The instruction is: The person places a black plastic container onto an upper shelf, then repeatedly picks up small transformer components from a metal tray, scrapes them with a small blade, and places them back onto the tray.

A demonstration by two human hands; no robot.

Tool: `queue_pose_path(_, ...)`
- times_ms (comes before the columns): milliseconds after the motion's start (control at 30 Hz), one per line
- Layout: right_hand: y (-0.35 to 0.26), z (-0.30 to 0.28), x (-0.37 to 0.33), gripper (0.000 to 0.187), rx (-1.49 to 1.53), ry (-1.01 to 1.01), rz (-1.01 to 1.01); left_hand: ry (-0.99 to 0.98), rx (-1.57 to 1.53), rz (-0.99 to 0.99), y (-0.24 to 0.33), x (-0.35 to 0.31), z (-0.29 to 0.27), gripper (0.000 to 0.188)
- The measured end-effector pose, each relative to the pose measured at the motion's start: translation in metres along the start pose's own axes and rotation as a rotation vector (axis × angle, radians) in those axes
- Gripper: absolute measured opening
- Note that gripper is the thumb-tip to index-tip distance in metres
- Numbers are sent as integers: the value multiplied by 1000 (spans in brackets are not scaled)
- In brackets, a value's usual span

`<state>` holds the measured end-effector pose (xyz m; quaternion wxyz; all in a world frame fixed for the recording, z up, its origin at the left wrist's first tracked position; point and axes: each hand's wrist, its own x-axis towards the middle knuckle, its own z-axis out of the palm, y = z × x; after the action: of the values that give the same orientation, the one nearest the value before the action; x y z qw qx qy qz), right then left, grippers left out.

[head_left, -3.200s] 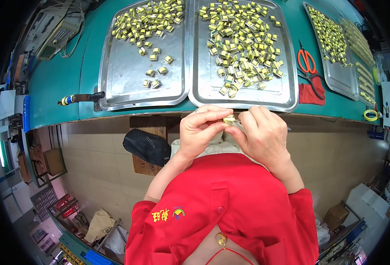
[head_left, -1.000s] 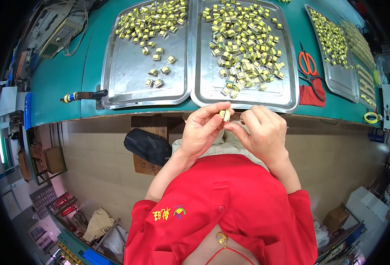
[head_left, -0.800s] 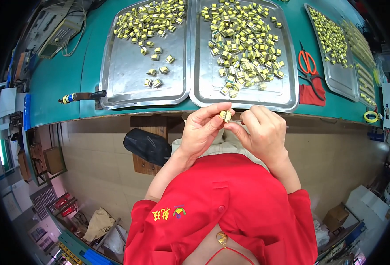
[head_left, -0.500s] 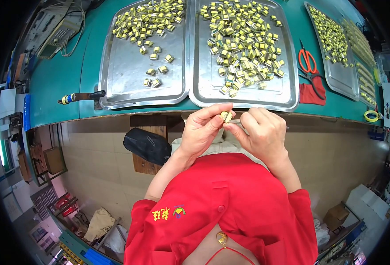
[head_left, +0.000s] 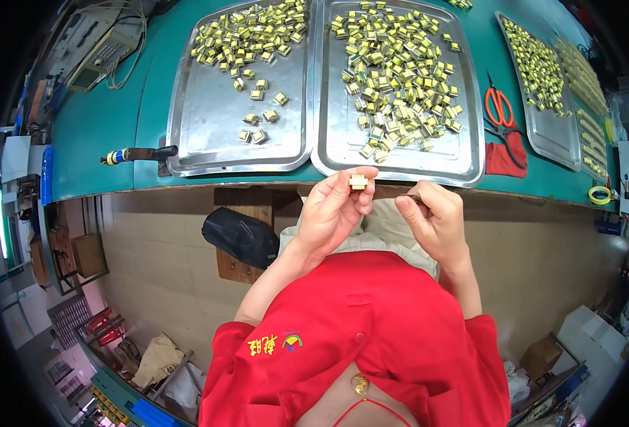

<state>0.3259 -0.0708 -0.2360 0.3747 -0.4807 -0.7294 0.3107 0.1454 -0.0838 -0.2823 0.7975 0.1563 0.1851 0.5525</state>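
Between the thumb and fingers of my left hand is a small yellow transformer, held up just off the near edge of the table. My right hand is closed a short way to the right, apart from the transformer. A thin dark tool shows at its thumb and forefinger; most of it is hidden in the fist. Beyond my hands stands a metal tray with a heap of similar transformers. To its left a second metal tray has more transformers, a few lying loose nearer me.
Orange-handled scissors and dark-handled pliers lie by a red cloth. Farther right is another loaded tray and a yellow tape roll. A dark-handled tool sits at the left. A black bag rests on a wooden stool.
My right hand has drawn away to the right from the transformer. My left hand has turned it and moved slightly left, so a broader side now shows.
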Motion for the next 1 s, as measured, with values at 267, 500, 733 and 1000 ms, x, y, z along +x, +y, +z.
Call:
queue_pose_path(267, 29, -15, 13, 13, -105, 339, 108, 49, 20, -28, 4, 4, 0, 38)
queue_pose_path(500, 44, -21, 31, 25, -551, 195, 97, 145, 26, -172, 10, 6, 15, 35)
queue_pose_path(733, 53, -15, 22, 20, -406, 336, -56, -28, 175, -178, 7, 3, -4, 23)
queue_pose_path(1000, 14, -6, 4, 19, 584, -58, 317, -111, 1044, 298, 4, 7, 18, 39)
